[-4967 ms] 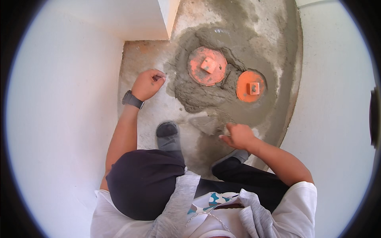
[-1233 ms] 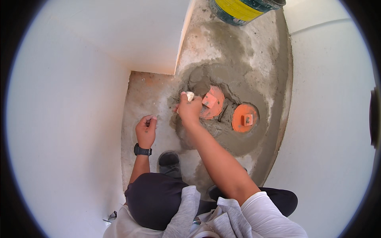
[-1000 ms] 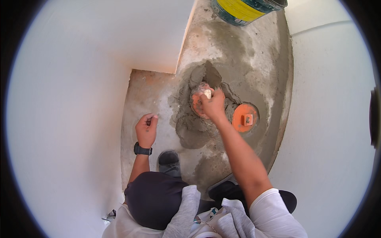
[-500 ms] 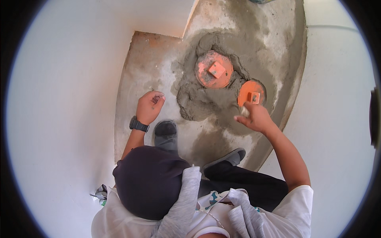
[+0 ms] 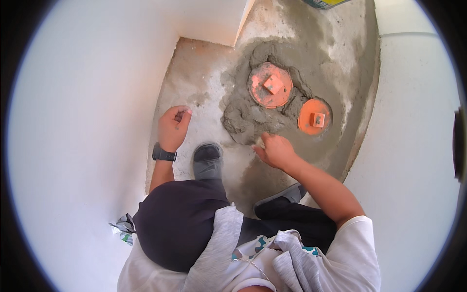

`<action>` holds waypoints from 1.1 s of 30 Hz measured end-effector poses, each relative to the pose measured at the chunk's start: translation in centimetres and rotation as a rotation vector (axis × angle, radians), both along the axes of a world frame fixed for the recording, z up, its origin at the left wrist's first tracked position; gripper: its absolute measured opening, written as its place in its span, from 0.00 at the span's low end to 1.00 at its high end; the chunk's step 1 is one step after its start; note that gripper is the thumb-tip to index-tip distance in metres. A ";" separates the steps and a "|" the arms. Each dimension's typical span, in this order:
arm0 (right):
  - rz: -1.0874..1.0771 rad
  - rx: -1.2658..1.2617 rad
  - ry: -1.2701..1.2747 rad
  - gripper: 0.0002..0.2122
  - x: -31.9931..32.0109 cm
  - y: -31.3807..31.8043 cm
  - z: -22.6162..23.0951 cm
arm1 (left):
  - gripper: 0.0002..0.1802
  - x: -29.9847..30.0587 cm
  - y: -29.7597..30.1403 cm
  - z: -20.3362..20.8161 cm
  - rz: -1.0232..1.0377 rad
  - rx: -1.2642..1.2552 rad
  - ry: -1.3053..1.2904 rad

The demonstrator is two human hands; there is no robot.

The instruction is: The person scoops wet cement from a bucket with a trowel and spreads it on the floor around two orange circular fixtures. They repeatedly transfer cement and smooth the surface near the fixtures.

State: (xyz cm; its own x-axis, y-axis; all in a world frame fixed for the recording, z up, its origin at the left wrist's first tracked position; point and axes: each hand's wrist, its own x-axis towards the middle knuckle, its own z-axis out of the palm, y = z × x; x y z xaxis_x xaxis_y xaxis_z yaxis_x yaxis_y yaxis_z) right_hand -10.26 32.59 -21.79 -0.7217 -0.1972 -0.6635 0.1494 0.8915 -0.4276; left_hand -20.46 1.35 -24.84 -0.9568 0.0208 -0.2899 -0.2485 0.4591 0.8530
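Right hand (image 5: 275,152), head view, near the centre toward three o'clock: fingers curled, thumb extended, at the lower edge of the wet mortar (image 5: 247,120); I cannot tell from my remote seat whether it grips anything. Left hand (image 5: 174,128), toward ten o'clock: loosely closed, thumb against the curled fingers, nothing visible in it, beside the mortar and apart from it; black wristwatch (image 5: 164,152) at nine. Mortar: grey, lumpy, from twelve to three o'clock on the concrete floor (image 5: 206,124). Larger orange plug (image 5: 271,85), square-headed, smeared grey: one o'clock, ringed by mortar. Smaller orange plug (image 5: 314,117), likewise square-headed: between two and three. I also list a bucket (image 5: 327,3), cut off at one o'clock, and grey slippers (image 5: 207,163) toward eight and between four and five.
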 end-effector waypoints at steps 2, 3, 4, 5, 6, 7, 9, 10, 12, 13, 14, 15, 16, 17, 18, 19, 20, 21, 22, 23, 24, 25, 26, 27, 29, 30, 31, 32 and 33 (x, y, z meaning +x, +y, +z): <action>-0.144 -0.018 0.048 0.21 -1.6 -1.9 -0.4 | 0.09 -0.3 0.2 -0.1 -0.022 -0.074 0.033; -0.193 -0.046 0.057 0.21 -2.2 -2.9 -0.7 | 0.09 -0.6 0.3 -0.5 -0.011 -0.076 0.009; -0.251 -0.064 0.058 0.22 -2.5 -3.7 -0.9 | 0.10 -0.9 0.5 -0.8 -0.022 -0.072 0.033; -0.303 -0.082 0.048 0.22 -2.8 -4.2 -1.1 | 0.10 -1.1 0.8 -1.2 -0.013 -0.055 0.028; -0.366 -0.126 0.066 0.22 -3.2 -4.5 -1.4 | 0.11 -1.4 1.0 -1.6 0.009 -0.019 -0.025; -0.422 -0.172 0.074 0.23 -3.6 -4.8 -1.6 | 0.11 -1.6 1.1 -1.9 -0.010 -0.018 0.017; -0.638 -0.336 -0.067 0.23 -4.4 -5.0 -1.9 | 0.11 -2.0 1.2 -2.5 -0.004 0.040 -0.013; -0.800 -0.455 -0.217 0.22 -4.9 -5.0 -2.1 | 0.11 -2.2 1.2 -2.7 -0.020 0.010 0.012; -1.059 -0.658 -0.431 0.22 -5.9 -4.8 -2.2 | 0.11 -2.5 1.3 -2.9 -0.017 0.023 -0.010; -1.160 -0.743 -0.489 0.21 -6.3 -4.7 -2.2 | 0.11 -2.7 1.3 -3.0 -0.033 -0.013 0.001; -1.252 -0.870 -0.544 0.21 -6.6 -4.6 -2.1 | 0.11 -2.9 1.5 -3.1 -0.038 -0.024 -0.001; -1.312 -0.889 -0.577 0.21 -6.7 -4.5 -2.1 | 0.11 -3.2 1.6 -3.2 -0.034 0.001 -0.005; -1.358 -0.945 -0.614 0.21 -6.7 -4.4 -2.1 | 0.11 -3.3 1.8 -3.2 -0.046 -0.026 0.012; -1.405 -1.009 -0.661 0.21 -6.6 -4.3 -2.1 | 0.11 -3.5 1.9 -3.3 -0.049 -0.017 0.024; -1.396 -0.980 -0.666 0.22 -6.4 -4.2 -2.0 | 0.10 -3.7 2.1 -3.3 -0.028 0.003 -0.006; -1.392 -0.963 -0.682 0.22 -6.0 -4.1 -1.9 | 0.10 -3.8 2.1 -3.4 -0.047 -0.021 0.034; -1.397 -0.941 -0.696 0.22 -5.7 -3.9 -1.8 | 0.10 -4.0 2.2 -3.4 -0.050 -0.031 0.032; -1.376 -0.942 -0.721 0.22 -5.3 -3.7 -1.6 | 0.10 -4.1 2.2 -3.4 -0.038 -0.010 0.016; -1.361 -0.937 -0.745 0.22 -4.9 -3.5 -1.3 | 0.10 -4.2 2.2 -3.4 -0.046 -0.037 0.024; -1.356 -0.915 -0.783 0.22 -4.7 -3.3 -0.9 | 0.10 -4.3 2.2 -3.4 -0.040 -0.034 0.014; -1.319 -0.901 -0.780 0.22 -4.5 -3.0 -0.4 | 0.10 -4.3 2.1 -3.5 -0.025 0.006 -0.008; -1.292 -0.872 -0.791 0.22 -4.3 -2.6 0.2 | 0.09 -4.3 2.0 -3.5 -0.039 -0.031 0.014; -1.277 -0.827 -0.814 0.22 -4.3 -2.4 1.0 | 0.09 -4.3 2.0 -3.6 -0.041 -0.032 0.019; -1.226 -0.833 -0.791 0.22 -4.4 -2.3 1.7 | 0.09 -4.2 1.9 -3.7 -0.027 -0.009 0.003; -1.171 -0.792 -0.760 0.23 -4.7 -2.3 3.0 | 0.09 -4.2 1.9 -4.0 -0.029 -0.041 0.041; -0.953 -0.634 -0.551 0.23 -4.9 -2.6 3.5 | 0.09 -4.2 2.0 -4.2 -0.016 -0.007 0.033; -0.751 -0.449 -0.349 0.23 -5.2 -3.0 3.7 | 0.09 -4.2 2.0 -4.3 -0.017 -0.044 0.040; -0.546 -0.275 -0.148 0.23 -5.4 -3.5 3.6 | 0.10 -4.3 2.1 -4.5 -0.014 -0.043 0.029; -0.505 -0.158 -0.089 0.23 -5.7 -4.3 3.3 | 0.10 -4.3 2.1 -4.6 0.013 -0.022 -0.012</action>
State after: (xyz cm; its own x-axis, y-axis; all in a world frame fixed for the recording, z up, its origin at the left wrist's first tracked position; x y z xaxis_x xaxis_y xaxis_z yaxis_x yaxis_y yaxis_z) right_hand -15.99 28.33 -18.50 -0.6946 0.0574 -0.7171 0.5851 0.6250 -0.5168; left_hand -24.80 3.45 -29.42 -0.9535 0.0017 -0.3013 -0.2644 0.4744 0.8397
